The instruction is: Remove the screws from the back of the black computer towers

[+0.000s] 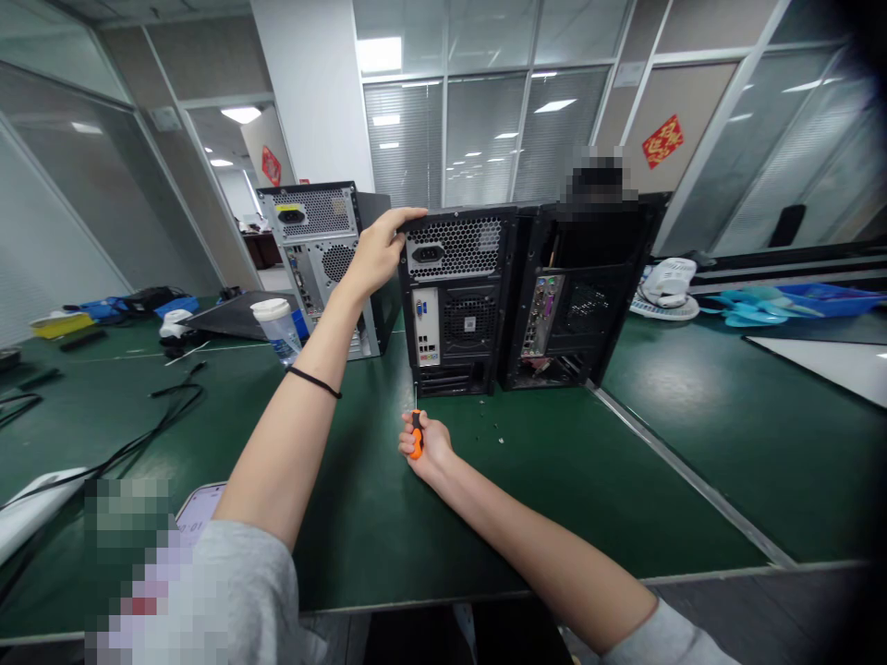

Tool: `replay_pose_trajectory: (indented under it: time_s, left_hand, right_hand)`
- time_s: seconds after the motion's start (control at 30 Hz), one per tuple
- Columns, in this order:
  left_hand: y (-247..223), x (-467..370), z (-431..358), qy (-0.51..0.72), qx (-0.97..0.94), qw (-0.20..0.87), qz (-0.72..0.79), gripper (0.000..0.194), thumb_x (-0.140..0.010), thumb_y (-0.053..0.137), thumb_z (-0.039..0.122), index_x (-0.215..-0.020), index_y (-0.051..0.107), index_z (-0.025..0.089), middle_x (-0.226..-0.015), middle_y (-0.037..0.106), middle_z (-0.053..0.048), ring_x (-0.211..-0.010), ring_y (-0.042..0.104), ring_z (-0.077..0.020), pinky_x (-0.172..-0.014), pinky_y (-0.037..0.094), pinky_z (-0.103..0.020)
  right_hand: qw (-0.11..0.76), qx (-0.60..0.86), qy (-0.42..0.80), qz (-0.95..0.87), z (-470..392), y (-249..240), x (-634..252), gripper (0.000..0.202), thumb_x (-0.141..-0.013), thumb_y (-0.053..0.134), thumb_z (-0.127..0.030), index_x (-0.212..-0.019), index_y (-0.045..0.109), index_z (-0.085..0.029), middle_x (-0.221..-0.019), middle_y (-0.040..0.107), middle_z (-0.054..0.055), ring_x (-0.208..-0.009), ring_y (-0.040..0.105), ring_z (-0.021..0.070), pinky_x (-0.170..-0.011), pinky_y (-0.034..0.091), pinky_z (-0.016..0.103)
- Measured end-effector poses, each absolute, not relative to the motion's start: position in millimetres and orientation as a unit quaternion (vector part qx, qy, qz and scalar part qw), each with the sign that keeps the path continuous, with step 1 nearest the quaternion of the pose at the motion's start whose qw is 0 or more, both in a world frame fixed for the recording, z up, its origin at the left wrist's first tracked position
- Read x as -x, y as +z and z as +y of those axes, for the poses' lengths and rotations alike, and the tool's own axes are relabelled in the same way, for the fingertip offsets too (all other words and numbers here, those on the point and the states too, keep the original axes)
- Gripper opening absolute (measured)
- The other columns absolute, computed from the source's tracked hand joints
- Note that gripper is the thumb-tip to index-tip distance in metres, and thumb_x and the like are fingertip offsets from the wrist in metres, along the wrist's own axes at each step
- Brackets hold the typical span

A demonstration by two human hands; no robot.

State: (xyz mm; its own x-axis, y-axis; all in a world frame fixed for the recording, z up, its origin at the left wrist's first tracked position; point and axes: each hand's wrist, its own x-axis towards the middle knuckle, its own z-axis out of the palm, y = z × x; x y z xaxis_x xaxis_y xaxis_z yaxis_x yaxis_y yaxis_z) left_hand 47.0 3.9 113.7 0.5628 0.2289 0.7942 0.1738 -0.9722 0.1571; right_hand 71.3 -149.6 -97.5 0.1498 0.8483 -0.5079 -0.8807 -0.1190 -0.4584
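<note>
A black computer case (454, 300) stands upright with its rear side facing me. My left hand (381, 247) rests on its top left corner, fingers over the top edge and nothing else in the hand. Below, my right hand (428, 443) is wrapped round the orange and black handle of a screwdriver (417, 436). The screwdriver's thin shaft points up at the lower left corner of the case; whether its tip touches a screw is too small to tell. Several tiny loose pieces, maybe screws, lie on the green table (360, 517) just right of my right hand.
Another black case (589, 245) stands close on the right, a silver-backed case (322, 217) on the left. A white-lidded bottle (277, 328), black cables (149, 429) and a phone (199, 506) lie left; blue gloves (755, 305) and a white coiled item (666, 307) are right.
</note>
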Motion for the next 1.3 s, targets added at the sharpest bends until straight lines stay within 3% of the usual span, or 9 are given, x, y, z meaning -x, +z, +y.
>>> replay_pose_trajectory:
  time_s: [0.23,1.13,1.3]
  left_hand:
    - [113.5,-47.1,5.7,0.454,-0.884,0.036,0.109,0.047,-0.08,0.036,0.011,-0.12,0.055,0.027,-0.131,0.056,0.001,-0.125,0.047,-0.019,-0.112,0.031,-0.041]
    - [112.8,-46.6,5.7,0.444,-0.889,0.042,0.108,0.048,-0.082,0.034,0.009,-0.123,0.053,0.027,-0.134,0.053,0.0,-0.128,0.044,-0.0197,-0.114,0.027,-0.042]
    - [112.5,-46.6,6.6,0.449,-0.887,0.025,0.106,0.047,-0.082,0.034,0.009,-0.121,0.053,0.027,-0.133,0.055,0.001,-0.126,0.046,-0.0181,-0.113,0.031,-0.039]
  right_hand:
    - [0.662,0.377,0.648,0.017,-149.9,-103.1,-73.2,0.038,-0.095,0.025,-0.027,-0.073,0.054,-0.015,-0.043,0.038,-0.005,-0.034,0.036,0.0078,-0.036,0.026,0.018]
    - [0.697,0.345,0.628,0.01,-145.3,-106.7,-70.9,0.043,-0.095,0.023,-0.022,-0.063,0.051,-0.014,-0.043,0.038,-0.003,-0.034,0.03,0.006,-0.032,0.02,0.016]
    - [0.714,0.353,0.604,0.005,-144.2,-106.0,-69.3,0.036,-0.092,0.033,-0.028,-0.061,0.047,-0.016,-0.045,0.042,-0.003,-0.032,0.03,0.0049,-0.031,0.019,0.017]
